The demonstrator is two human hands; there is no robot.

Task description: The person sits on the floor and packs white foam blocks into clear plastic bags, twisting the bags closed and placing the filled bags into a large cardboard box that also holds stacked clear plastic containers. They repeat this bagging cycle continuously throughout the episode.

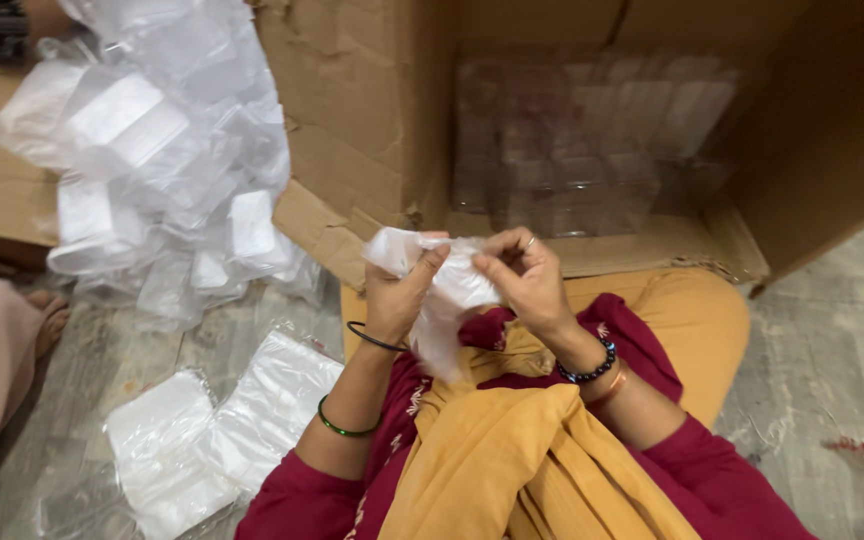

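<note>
Left hand and right hand are both pinching a clear plastic bag at its top edge, apparently holding the mouth taut, by the cardboard box.

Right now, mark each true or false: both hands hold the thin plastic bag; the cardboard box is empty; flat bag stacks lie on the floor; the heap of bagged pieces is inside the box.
1. Both hands, left hand and right hand, hold the plastic bag: true.
2. The cardboard box is empty: false, clear containers stand inside.
3. Flat bag stacks lie on the floor: true.
4. The heap of bagged pieces is inside the box: false, it lies outside, beside it.
</note>
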